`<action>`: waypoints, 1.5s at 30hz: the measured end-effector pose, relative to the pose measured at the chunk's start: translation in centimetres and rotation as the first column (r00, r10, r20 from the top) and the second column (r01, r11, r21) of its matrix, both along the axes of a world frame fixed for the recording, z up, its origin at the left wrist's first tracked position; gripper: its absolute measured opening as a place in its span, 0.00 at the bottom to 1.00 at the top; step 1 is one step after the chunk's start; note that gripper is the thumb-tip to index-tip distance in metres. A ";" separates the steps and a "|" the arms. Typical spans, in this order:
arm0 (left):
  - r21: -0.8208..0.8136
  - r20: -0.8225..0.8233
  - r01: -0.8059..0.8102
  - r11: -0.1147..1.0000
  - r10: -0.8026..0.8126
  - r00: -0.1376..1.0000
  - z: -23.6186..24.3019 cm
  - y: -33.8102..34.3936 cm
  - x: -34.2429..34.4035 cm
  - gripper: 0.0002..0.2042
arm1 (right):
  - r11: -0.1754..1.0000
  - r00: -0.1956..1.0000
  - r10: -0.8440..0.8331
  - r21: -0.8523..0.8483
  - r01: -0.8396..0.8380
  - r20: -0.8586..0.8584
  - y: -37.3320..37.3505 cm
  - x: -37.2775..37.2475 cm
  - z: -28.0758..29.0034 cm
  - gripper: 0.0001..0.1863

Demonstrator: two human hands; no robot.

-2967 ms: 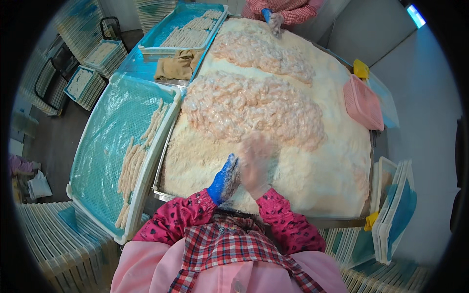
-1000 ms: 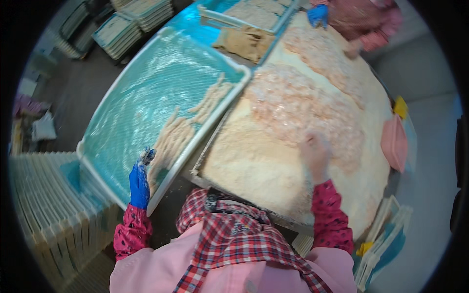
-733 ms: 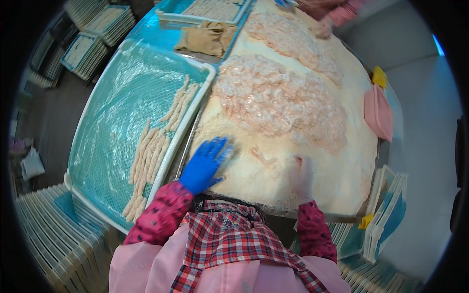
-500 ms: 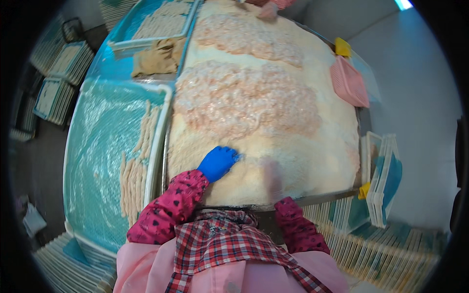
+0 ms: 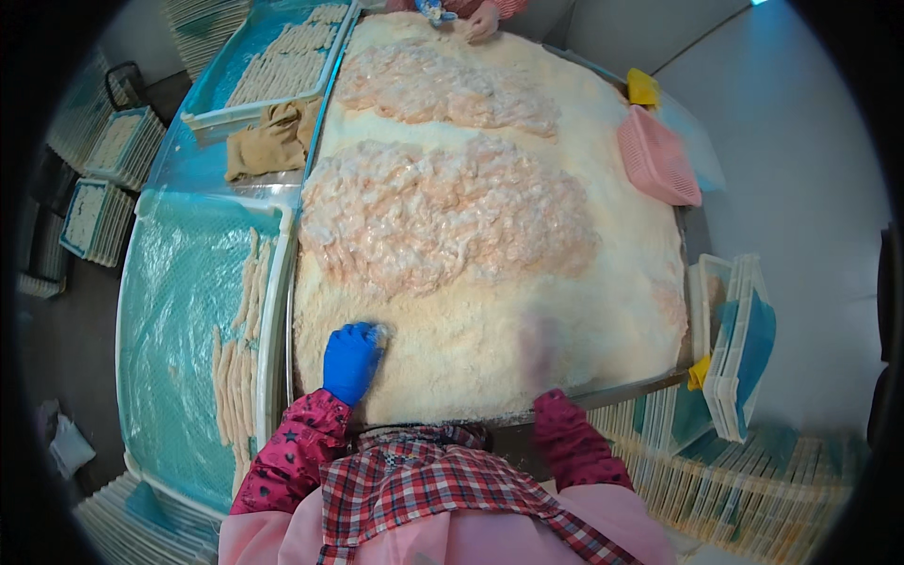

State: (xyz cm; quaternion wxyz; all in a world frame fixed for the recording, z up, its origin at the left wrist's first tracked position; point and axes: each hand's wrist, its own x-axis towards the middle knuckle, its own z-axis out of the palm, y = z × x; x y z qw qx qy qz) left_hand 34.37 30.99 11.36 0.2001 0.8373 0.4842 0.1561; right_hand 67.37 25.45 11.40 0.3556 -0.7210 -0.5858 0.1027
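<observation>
My left hand [image 5: 351, 361], in a blue glove, lies on the bed of pale crumbs [image 5: 471, 339] near the table's front edge. Its fingers curl over a small pale piece [image 5: 380, 330] at the fingertips. My right hand [image 5: 540, 345] is blurred and dusted with crumbs; it rests on the crumb bed further right, and its fingers cannot be made out. Beyond both hands lies a big heap of pale pink wet pieces [image 5: 443, 217]. A second heap [image 5: 443, 85] sits further back.
A teal mesh tray [image 5: 179, 311] on my left holds rows of crumbed strips [image 5: 235, 358]. Another filled tray [image 5: 282, 66] and a tan cloth [image 5: 268, 141] lie behind it. A pink basket [image 5: 657, 155] sits right. Stacked trays [image 5: 739, 348] stand right. Another person's hand [image 5: 482, 19] works opposite.
My left hand came back from the mesh tray to the crumb bed and settled over a piece. My right hand stayed on the crumbs, shifting slightly. The view swung right.
</observation>
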 end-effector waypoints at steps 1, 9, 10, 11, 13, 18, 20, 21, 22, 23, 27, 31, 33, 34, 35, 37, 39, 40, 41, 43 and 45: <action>-0.056 0.193 -0.110 0.992 0.119 0.974 -0.3 -0.7 0.3 0.14 | 0.965 0.949 -0.259 -0.082 0.248 -0.182 -0.2 0.3 -0.3 0.09; -0.019 0.463 0.104 0.994 -0.083 0.882 3.1 -1.2 5.1 0.18 | 0.791 0.731 0.584 -0.048 -0.609 0.354 1.7 -2.7 3.3 0.10; 0.050 0.432 0.141 0.989 -0.149 0.889 1.8 -1.3 3.7 0.18 | 0.854 0.813 0.486 0.022 -0.519 0.322 1.8 -0.5 2.1 0.10; 0.114 0.397 0.188 0.976 -0.218 0.892 1.1 -1.6 2.4 0.18 | 0.907 0.884 0.376 0.083 -0.412 0.279 1.8 1.1 1.3 0.10; -0.065 0.367 0.019 0.998 0.006 0.930 1.2 -3.4 1.2 0.17 | 0.992 0.970 0.104 0.086 -0.087 -0.218 2.6 1.8 1.5 0.13; -0.074 0.208 -0.159 0.985 0.171 0.963 2.3 -3.9 7.8 0.22 | 0.931 0.914 0.356 -0.005 -0.364 -0.197 3.4 0.9 4.8 0.16; 0.016 0.090 -0.228 0.973 0.226 0.970 0.7 -3.6 9.6 0.20 | 0.947 0.945 0.320 -0.010 -0.320 0.067 4.0 1.9 4.9 0.16; -0.074 0.207 -0.307 0.949 0.316 0.926 -0.1 -3.6 9.8 0.18 | 0.951 0.951 0.308 0.000 -0.309 0.026 4.0 2.5 5.1 0.16; -0.172 0.312 -0.368 0.914 0.405 0.860 -0.7 -3.7 9.8 0.16 | 0.955 0.955 0.296 0.008 -0.295 -0.016 3.9 3.0 5.4 0.16; -0.275 0.402 -0.410 0.870 0.491 0.773 -1.3 -3.9 9.8 0.15 | 0.960 0.958 0.281 0.016 -0.281 -0.057 3.8 3.3 5.6 0.17; -0.766 0.576 0.262 0.586 0.808 -0.122 -1.5 -3.4 8.4 0.11 | 0.903 0.903 0.428 0.015 -0.429 0.045 3.2 1.4 4.8 0.17; -0.731 0.238 0.627 0.269 0.962 -0.135 2.7 -2.7 9.6 0.13 | 0.833 0.815 0.552 -0.059 -0.551 0.176 4.1 1.3 3.3 0.18; -0.542 0.290 0.801 0.255 0.951 -0.107 -0.2 -3.6 7.9 0.14 | 0.870 0.881 0.471 -0.142 -0.471 -0.039 4.1 1.3 3.7 0.18; -0.455 0.344 0.812 0.365 0.913 -0.218 -1.2 -3.6 8.0 0.17 | 0.902 0.914 0.354 -0.187 -0.390 -0.198 3.6 1.5 4.3 0.18; -0.548 0.365 0.747 0.377 0.911 -0.192 -2.0 -3.5 7.8 0.18 | 0.918 0.912 0.220 -0.241 -0.314 -0.347 3.2 1.7 4.8 0.18; -0.699 0.390 0.599 0.389 0.911 -0.135 -0.8 -3.1 8.6 0.20 | 0.929 0.929 0.360 -0.056 -0.365 -0.083 2.5 0.8 4.8 0.17; -0.662 0.363 0.648 0.377 0.917 -0.162 0.9 -3.3 9.5 0.21 | 0.899 0.897 0.433 0.026 -0.437 0.085 2.2 0.0 3.9 0.16; -0.626 0.360 0.676 0.390 0.913 -0.193 1.6 -3.5 9.7 0.21 | 0.885 0.881 0.460 0.027 -0.465 0.108 2.3 -0.3 2.9 0.15; -0.587 0.355 0.702 0.403 0.908 -0.224 1.9 -3.7 9.6 0.22 | 0.869 0.863 0.487 0.028 -0.494 0.131 2.4 -0.5 2.1 0.14; -0.419 0.327 0.806 0.417 0.898 -0.295 1.3 -3.6 9.3 0.23 | 0.922 0.897 0.354 -0.066 -0.383 -0.265 2.5 -0.3 1.7 0.13; -0.543 0.216 0.752 0.373 0.928 -0.304 1.5 -3.9 10.4 0.24 | 0.931 0.800 0.184 -0.160 -0.328 -0.572 2.6 -0.6 1.7 0.11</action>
